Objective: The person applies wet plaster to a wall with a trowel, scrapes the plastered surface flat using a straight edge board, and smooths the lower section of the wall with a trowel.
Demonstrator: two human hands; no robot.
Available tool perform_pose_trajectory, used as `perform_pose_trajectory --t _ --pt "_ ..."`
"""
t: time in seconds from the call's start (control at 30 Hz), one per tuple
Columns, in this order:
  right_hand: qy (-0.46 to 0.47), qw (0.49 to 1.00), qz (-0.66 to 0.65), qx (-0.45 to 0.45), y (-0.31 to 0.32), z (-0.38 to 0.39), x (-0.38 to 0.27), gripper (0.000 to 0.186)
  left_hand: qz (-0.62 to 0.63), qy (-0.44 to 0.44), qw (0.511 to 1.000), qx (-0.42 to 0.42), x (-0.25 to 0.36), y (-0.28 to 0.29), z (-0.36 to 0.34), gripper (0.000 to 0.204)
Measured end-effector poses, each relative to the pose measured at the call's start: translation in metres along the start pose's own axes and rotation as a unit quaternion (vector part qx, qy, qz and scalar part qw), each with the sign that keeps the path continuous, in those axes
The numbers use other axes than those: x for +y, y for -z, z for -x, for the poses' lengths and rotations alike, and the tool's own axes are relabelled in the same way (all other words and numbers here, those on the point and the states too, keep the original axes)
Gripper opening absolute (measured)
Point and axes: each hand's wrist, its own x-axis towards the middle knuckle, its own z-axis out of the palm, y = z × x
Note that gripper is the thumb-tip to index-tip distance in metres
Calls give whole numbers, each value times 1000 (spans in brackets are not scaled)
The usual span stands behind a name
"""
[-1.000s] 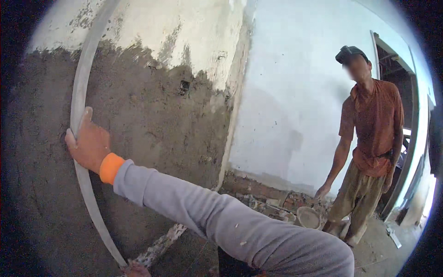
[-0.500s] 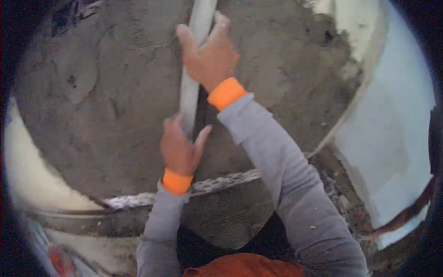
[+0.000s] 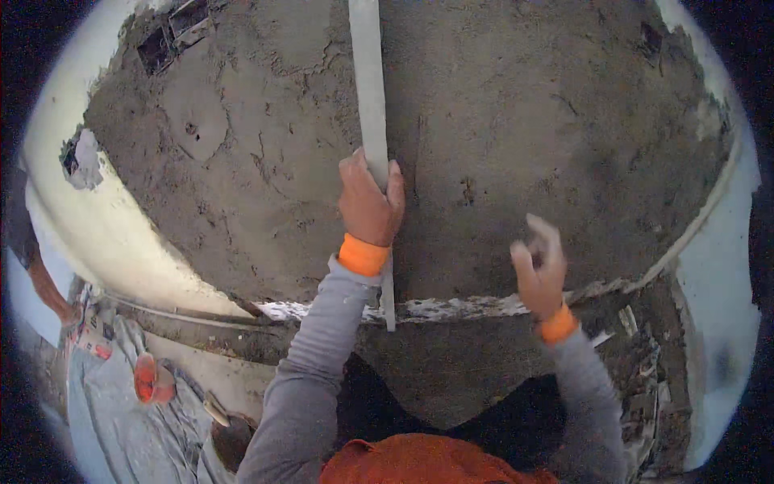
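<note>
Left hand (image 3: 369, 206) now alone grips the straightedge (image 3: 369, 97); right hand (image 3: 538, 270) has let go, fingers loosely open, empty.

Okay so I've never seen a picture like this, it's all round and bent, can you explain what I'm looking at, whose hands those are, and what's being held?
The camera sits on a person's head and looks down through a very wide lens, which bends straight lines near the rim. The two grey-sleeved arms with orange cuffs rising from the bottom edge belong to that person. In front of them is a wall covered in rough grey plaster, with a white painted part at the left. The left hand grips a long, pale straightedge that runs up the plaster. The right hand is off the wall, fingers loosely curled, holding nothing. At the lower left, grey sheeting lies on the ground with a small orange-red object on it; it is too small to identify.
</note>
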Motion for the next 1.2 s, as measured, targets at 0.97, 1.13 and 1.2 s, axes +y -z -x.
perform_pose_trajectory --t 0.97,1.13,1.2 --pt "-148 988 1 -41 51 38 46 30 133 -61 988 -58 39 29 -5 38" --pt "-79 997 13 -16 43 40 57 30 24 -96 994 44 -33 81 -17 35" --pt "-71 997 25 -3 40 42 62 29 -9 -80 995 56 -59 91 -22 37"
